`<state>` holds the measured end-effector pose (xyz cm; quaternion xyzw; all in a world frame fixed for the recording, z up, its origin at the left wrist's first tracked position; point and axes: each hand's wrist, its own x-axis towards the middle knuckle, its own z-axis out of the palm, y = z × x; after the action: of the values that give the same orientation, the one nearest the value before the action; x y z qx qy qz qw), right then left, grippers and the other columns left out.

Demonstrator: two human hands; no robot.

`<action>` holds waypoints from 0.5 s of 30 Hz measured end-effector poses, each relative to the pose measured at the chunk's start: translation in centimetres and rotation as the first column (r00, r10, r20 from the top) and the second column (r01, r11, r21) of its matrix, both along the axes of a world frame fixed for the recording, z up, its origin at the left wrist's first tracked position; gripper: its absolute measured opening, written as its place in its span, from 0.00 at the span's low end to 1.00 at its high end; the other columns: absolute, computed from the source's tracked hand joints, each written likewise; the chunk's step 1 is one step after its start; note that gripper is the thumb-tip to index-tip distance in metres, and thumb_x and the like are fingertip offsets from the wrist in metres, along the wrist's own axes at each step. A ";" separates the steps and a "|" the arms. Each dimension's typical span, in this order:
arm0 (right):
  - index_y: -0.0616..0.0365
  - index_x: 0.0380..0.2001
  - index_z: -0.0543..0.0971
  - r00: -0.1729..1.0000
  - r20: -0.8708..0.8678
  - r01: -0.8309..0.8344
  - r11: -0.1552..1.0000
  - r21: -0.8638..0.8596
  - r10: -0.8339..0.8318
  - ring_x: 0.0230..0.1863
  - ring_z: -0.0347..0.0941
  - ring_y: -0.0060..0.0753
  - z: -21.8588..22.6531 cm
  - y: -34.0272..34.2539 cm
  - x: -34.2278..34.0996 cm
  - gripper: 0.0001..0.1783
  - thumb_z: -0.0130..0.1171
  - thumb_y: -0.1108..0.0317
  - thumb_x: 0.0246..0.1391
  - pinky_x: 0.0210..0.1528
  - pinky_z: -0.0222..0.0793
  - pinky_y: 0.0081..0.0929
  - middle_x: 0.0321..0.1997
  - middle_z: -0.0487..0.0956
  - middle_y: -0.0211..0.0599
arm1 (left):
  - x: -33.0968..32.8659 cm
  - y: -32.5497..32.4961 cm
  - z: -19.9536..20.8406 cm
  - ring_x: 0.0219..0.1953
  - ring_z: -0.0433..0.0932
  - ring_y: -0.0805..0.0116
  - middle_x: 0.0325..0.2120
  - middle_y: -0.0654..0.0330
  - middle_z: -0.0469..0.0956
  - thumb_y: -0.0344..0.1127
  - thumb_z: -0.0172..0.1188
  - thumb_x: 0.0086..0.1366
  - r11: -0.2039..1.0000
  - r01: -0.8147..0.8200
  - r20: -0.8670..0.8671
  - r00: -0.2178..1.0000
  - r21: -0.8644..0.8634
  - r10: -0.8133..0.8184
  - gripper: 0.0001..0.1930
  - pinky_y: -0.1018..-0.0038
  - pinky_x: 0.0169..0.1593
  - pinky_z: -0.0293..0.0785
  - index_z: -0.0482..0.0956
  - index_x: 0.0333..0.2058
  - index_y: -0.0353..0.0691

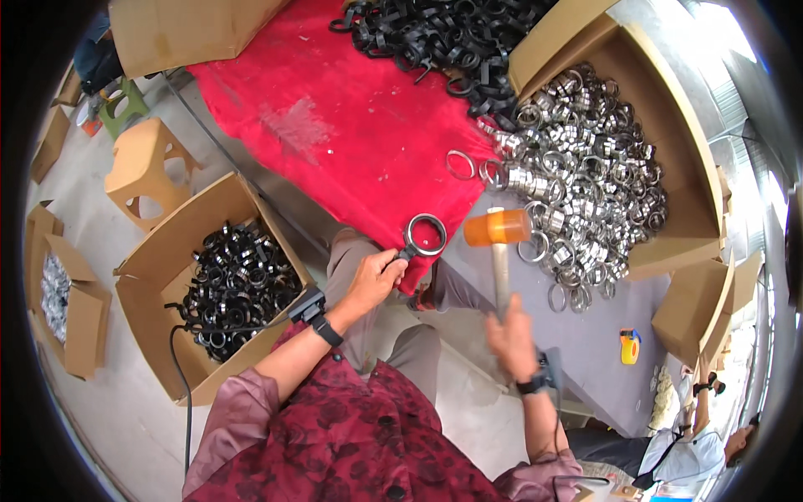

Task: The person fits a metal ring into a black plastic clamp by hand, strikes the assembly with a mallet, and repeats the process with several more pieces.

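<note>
My left hand [374, 283] is closed on the short stem of a black ring clamp [408, 252], whose round end has a shiny metal ring in it. That round end lies at the near corner of the red cloth [335, 159]. In my right hand [512, 339], slightly blurred, is the handle of a mallet [500, 272] with an orange head [497, 227]. The mallet head is raised to the right of the clamp, apart from it. Loose silver metal rings [577, 167] are heaped beyond the mallet, some spilling onto the cloth and the grey tabletop.
Black ring clamps [443, 38] are piled on the cloth's far side. A cardboard box [159, 284] at left holds assembled black clamps. A tipped box [677, 125] stands behind the silver rings. A yellow tape measure [630, 346] lies at right. Another person [690, 452] is at lower right.
</note>
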<state>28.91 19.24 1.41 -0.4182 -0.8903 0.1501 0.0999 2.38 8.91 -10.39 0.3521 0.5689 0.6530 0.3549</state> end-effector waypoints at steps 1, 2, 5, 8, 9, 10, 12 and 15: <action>0.66 0.44 0.68 0.998 0.035 0.065 0.990 -0.124 -0.061 0.27 0.72 0.69 3.1 0.6 -0.7 0.18 0.62 0.70 0.55 0.29 0.68 0.49 0.29 0.76 0.67 | -0.2 -0.1 -0.4 0.23 0.71 0.79 0.18 0.64 0.74 0.41 0.55 0.71 1.000 -0.018 0.009 1.000 0.000 0.018 0.17 0.75 0.28 0.66 0.75 0.27 0.35; 0.65 0.43 0.68 0.997 0.016 0.077 0.994 -0.077 -0.076 0.25 0.72 0.64 4.6 1.3 -1.6 0.17 0.62 0.70 0.55 0.29 0.68 0.46 0.27 0.75 0.63 | -0.3 -0.2 -0.8 0.23 0.71 0.79 0.18 0.64 0.74 0.41 0.55 0.71 1.000 -0.012 0.050 0.999 0.003 0.012 0.17 0.75 0.28 0.66 0.75 0.26 0.35; 0.62 0.41 0.69 0.973 -0.229 0.059 0.984 0.170 -0.019 0.18 0.69 0.31 8.8 2.6 -3.2 0.12 0.60 0.73 0.57 0.21 0.66 0.33 0.21 0.73 0.40 | -0.2 -0.6 -0.5 0.23 0.70 0.80 0.17 0.65 0.73 0.41 0.56 0.71 1.000 0.017 0.090 0.996 -0.013 -0.015 0.17 0.74 0.28 0.66 0.75 0.26 0.35; 0.62 0.41 0.68 0.825 -0.555 0.197 0.974 0.109 -0.105 0.19 0.66 0.44 12.5 1.0 -7.8 0.12 0.60 0.74 0.56 0.26 0.67 0.35 0.22 0.70 0.45 | -0.2 -0.5 -1.0 0.23 0.69 0.79 0.17 0.65 0.72 0.41 0.56 0.71 0.999 0.016 0.081 0.997 -0.029 -0.014 0.17 0.73 0.29 0.66 0.75 0.26 0.35; 0.62 0.41 0.68 0.827 -0.554 0.186 0.976 0.110 -0.095 0.19 0.66 0.44 11.5 1.1 -8.4 0.12 0.60 0.74 0.56 0.26 0.67 0.35 0.22 0.70 0.45 | -0.1 -0.5 -1.2 0.23 0.69 0.79 0.17 0.65 0.72 0.42 0.57 0.71 1.000 0.013 0.072 0.997 -0.025 -0.011 0.17 0.73 0.29 0.66 0.74 0.27 0.35; 0.62 0.41 0.67 0.904 -0.408 0.044 0.920 0.390 0.130 0.20 0.69 0.51 9.6 1.5 -8.7 0.13 0.59 0.75 0.55 0.26 0.68 0.40 0.22 0.72 0.49 | 0.0 -0.4 -1.0 0.23 0.69 0.79 0.17 0.64 0.72 0.42 0.57 0.71 0.999 0.013 0.063 0.998 -0.040 -0.010 0.17 0.72 0.29 0.66 0.74 0.27 0.34; 0.63 0.41 0.66 0.966 0.048 -0.259 0.928 0.269 0.255 0.26 0.74 0.71 6.6 1.3 -8.4 0.16 0.59 0.77 0.51 0.28 0.68 0.56 0.24 0.76 0.60 | -0.1 -0.2 -0.8 0.23 0.69 0.78 0.17 0.63 0.72 0.41 0.58 0.71 0.999 0.019 0.059 0.998 -0.030 -0.017 0.17 0.72 0.29 0.66 0.74 0.27 0.34; 0.62 0.40 0.65 0.946 0.195 -0.282 0.953 0.106 0.259 0.28 0.75 0.72 8.0 4.6 -8.4 0.16 0.58 0.76 0.51 0.29 0.68 0.60 0.24 0.75 0.65 | -0.4 0.5 -0.6 0.23 0.69 0.77 0.17 0.62 0.72 0.41 0.58 0.71 0.999 0.030 0.052 0.998 -0.012 -0.029 0.17 0.71 0.29 0.66 0.74 0.27 0.34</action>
<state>20.46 23.85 9.44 -0.2962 -0.9526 0.0650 0.0257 2.03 9.41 -10.99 0.3412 0.5583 0.6530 0.3814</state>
